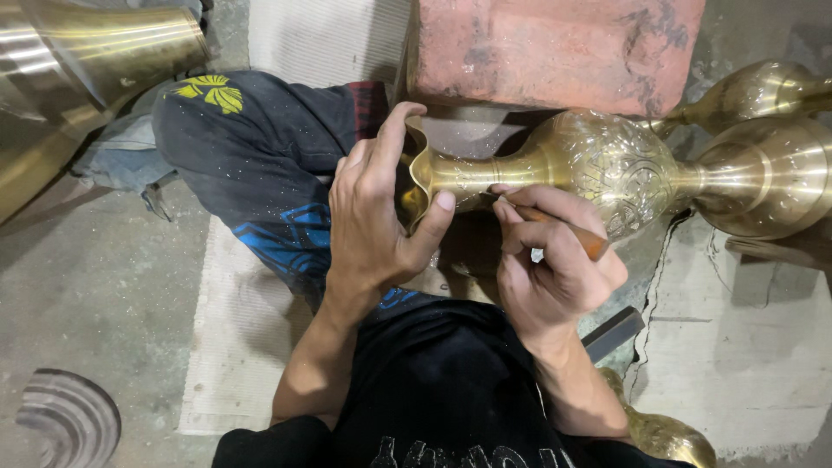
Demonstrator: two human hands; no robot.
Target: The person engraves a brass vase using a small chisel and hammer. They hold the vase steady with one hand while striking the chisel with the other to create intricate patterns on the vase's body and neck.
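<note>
A brass vase (607, 169) lies on its side across the middle of the view, its wavy mouth to the left and its engraved round belly to the right. My left hand (377, 217) grips the wavy rim, thumb on the neck. My right hand (555, 264) holds a wooden-handled engraving tool (568, 230) like a pen, its tip resting on the vase's neck.
A red brick block (555, 48) sits behind the vase. More brass vessels lie at the top left (87, 61), far right (767, 178) and bottom right (667, 438). My dark trouser leg (260, 165) rests on a pale mat (234, 338) on the cracked concrete floor.
</note>
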